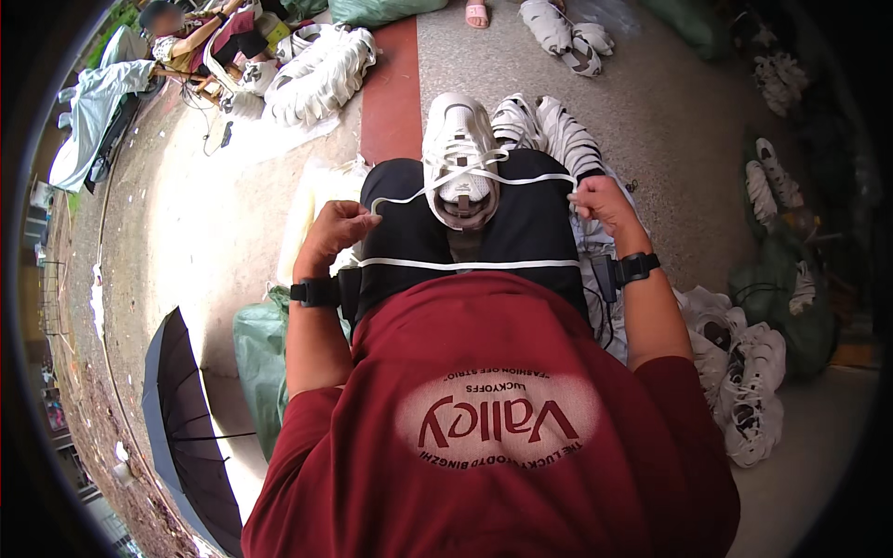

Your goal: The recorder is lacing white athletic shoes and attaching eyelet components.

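A white and grey sneaker point(460, 126) sits between my knees, its heel opening toward me. Its white shoelace point(544, 178) crosses over the tongue and runs out to both sides. To the left of the shoe, my left hand point(337, 232) pinches one length of the lace over my thigh. On the other side my right hand point(606, 205) holds the other length between thumb and fingers. Both lengths curve slightly, lifted off my dark trousers. A white cord point(470, 266) stretches across my lap below the shoe.
More white shoes point(566, 135) stand beyond my right knee, and a heap of them point(744, 372) lies at my right side. At the left are a green sack point(260, 339) and a dark open umbrella point(191, 428). Another person point(200, 42) sits far left by a shoe pile point(321, 74).
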A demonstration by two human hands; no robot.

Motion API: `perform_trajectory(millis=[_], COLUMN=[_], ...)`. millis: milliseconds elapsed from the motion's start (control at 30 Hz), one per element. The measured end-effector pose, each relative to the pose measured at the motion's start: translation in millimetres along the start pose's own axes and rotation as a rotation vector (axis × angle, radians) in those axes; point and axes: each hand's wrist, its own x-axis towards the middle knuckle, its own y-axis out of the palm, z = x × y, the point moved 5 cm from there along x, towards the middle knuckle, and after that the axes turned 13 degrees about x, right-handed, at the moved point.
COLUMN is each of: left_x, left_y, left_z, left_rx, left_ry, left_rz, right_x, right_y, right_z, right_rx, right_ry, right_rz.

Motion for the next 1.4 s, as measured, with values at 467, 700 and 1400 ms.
perform_trajectory(millis=[467, 700, 1400], left_x=[70.3, 70.1, 83.4], left_y=[101.5, 105.3, 120.6], left_z=[-69.8, -64.9, -84.9], left_rx=[-0.134, -0.163, 0.445], left_ry=[0.361, 0.426, 0.475], left_rz=[0.237, 0.184, -0.196], right_x=[47.3, 45.4, 20.8], right_y=[121.2, 128.3, 153.0], right_z=[13.5, 14.2, 11.2], right_rx=[-0.248, -0.521, -1.012], right_ry=[-0.596, -0.760, -0.709], right_rz=[-0.161, -0.283, -0.285])
